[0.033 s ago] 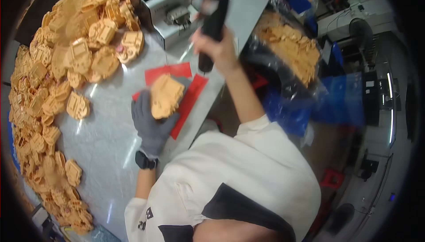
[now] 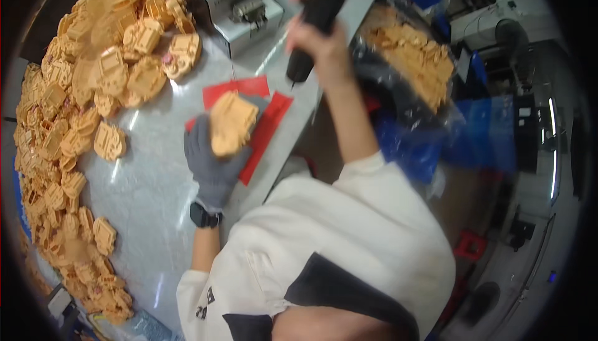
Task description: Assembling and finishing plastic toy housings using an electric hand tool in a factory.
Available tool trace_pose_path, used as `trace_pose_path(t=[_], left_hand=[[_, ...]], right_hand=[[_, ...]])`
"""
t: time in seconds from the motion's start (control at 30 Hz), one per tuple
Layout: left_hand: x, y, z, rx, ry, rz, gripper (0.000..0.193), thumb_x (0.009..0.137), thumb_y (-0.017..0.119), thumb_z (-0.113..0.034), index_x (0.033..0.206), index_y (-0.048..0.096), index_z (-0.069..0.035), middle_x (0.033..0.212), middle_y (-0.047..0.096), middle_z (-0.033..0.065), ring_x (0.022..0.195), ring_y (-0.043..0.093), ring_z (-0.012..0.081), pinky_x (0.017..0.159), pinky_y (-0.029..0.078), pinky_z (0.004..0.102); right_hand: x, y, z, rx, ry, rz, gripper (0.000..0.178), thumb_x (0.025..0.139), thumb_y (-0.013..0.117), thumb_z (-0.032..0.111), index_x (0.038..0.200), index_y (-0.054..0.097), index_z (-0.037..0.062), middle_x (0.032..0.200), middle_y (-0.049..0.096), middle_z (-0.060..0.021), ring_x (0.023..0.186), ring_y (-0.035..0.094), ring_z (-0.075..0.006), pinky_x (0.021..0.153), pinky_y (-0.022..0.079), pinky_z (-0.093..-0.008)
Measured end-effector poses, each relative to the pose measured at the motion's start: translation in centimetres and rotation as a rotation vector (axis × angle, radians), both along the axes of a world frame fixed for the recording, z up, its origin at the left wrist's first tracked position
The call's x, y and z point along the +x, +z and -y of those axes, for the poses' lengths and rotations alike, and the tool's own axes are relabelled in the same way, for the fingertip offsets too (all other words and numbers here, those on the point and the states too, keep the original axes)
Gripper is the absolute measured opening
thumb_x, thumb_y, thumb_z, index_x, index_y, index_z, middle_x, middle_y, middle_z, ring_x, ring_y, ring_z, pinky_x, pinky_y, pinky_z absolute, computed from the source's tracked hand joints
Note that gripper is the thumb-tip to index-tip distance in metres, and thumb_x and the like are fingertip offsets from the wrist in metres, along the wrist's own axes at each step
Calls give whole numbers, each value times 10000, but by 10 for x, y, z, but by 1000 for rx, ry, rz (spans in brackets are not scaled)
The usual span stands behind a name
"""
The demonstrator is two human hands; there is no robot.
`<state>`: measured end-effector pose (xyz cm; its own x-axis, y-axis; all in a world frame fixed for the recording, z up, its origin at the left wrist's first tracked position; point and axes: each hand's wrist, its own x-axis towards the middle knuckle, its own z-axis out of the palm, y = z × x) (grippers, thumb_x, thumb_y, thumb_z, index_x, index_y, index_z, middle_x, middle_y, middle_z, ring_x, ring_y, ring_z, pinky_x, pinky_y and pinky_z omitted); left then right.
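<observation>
My left hand (image 2: 215, 161), in a grey glove, holds an orange-yellow moulded plastic part (image 2: 232, 123) over the table. Its fingers curl round the left and near sides of the part. Farther off and to the right, my bare right hand (image 2: 324, 45) grips a black electric screwdriver (image 2: 314, 26). The thin bit points down toward the table, apart from the plastic part. Motion blurs the tool's upper end. Beneath the part and beside it, red strips (image 2: 265, 138) lie on the grey tabletop (image 2: 146, 194).
A big heap of similar plastic parts (image 2: 53, 148) spreads along the left and far left. An open box-like device (image 2: 240, 10) with a metal fitting stands at the far side. Right of the table edge are bags of parts (image 2: 414, 60) and blue bins (image 2: 479, 132).
My right hand has lifted the screwdriver slightly away and to the right. My left hand keeps its hold on the plastic part. The whole view has shifted a little.
</observation>
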<state>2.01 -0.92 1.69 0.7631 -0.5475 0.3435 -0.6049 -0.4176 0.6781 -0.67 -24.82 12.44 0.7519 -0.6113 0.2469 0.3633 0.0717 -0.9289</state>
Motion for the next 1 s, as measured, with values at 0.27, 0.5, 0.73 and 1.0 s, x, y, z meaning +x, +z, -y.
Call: trace_pose_path(t=[0.27,0.5,0.73,1.0], left_hand=[[0,-7,5,2,16,14,832,612,750,-345,1270,397,22,1207,501,181,1117,453,380,1011,313,471],[-5,-4,3,44,-9,-78,875,590,764,-328,1282,374,39,1196,492,206,1144,436,389,1033,300,449],[-29,43,41,-143,-103,-13,755,585,780,-293,1195,447,2,1136,507,171,1110,443,342,938,372,416],[-48,4,171,289,-311,178,555,705,674,-364,1143,503,-70,1184,472,183,1130,412,348,962,317,471]], right_hand=[[-73,-31,72,-92,-343,62,355,726,603,-15,1054,470,-20,685,545,-62,552,536,-158,579,441,-288],[-64,-46,52,50,-368,137,337,705,580,-64,1016,452,-40,638,556,-70,525,526,-151,553,429,-270],[-74,-49,49,-66,-244,54,370,727,558,-26,1078,443,-21,695,525,-86,563,522,-182,586,443,-313],[-73,-38,68,69,-262,251,380,708,563,-37,1067,440,-43,660,549,-79,532,532,-182,563,449,-308]])
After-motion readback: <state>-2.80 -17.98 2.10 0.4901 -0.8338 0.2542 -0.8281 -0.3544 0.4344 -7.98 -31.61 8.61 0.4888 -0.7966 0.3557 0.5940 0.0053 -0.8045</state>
